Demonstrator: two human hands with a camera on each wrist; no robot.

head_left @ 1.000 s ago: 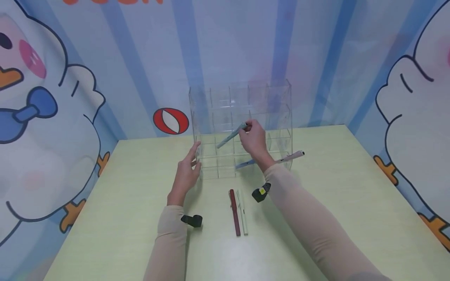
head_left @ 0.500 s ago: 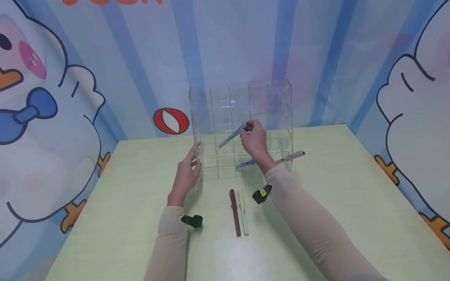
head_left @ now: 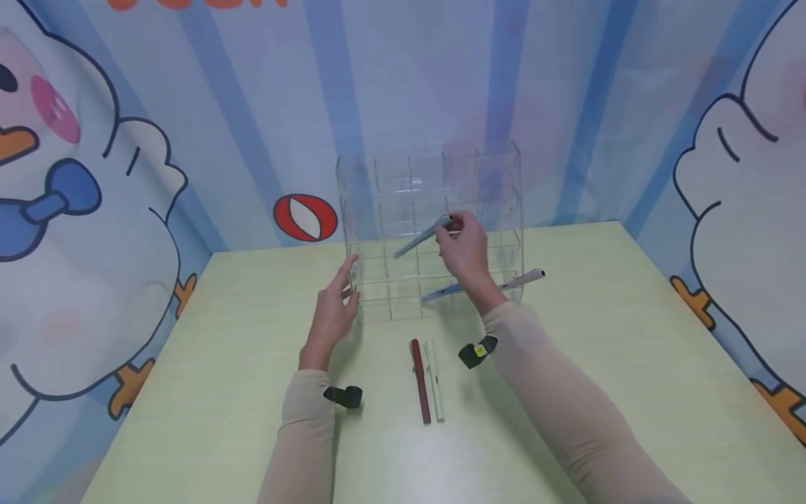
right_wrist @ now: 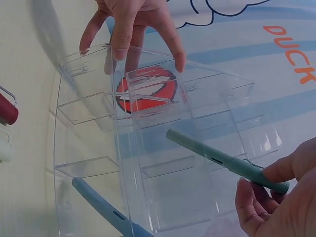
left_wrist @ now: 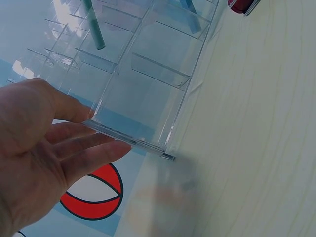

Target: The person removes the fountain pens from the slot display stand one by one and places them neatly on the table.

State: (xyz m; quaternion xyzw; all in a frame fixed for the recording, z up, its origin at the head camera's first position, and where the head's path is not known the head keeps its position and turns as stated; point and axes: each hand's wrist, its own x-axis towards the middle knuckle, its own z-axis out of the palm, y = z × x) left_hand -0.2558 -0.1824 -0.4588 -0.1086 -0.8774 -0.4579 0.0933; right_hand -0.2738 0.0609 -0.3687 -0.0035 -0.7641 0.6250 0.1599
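Slotting a green pen into the clear rack: the right hand pinches its rear end, tip inside a middle cell, while the left hand, fingers spread, braces the rack's left wall. Next, I judge, the pen needs sliding deeper, then releasing.

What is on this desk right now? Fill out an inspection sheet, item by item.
Surface: pale green table.
Job's things: clear plastic rack; green pen angled into a slot; blue pen in a lower slot.
Clutter: red pen, white pen, pink pen.
Grippers: right hand pinches the green pen; left hand, fingers straight, touches the rack's side.
Cables: nothing seen.
Surroundings: cartoon duck walls.
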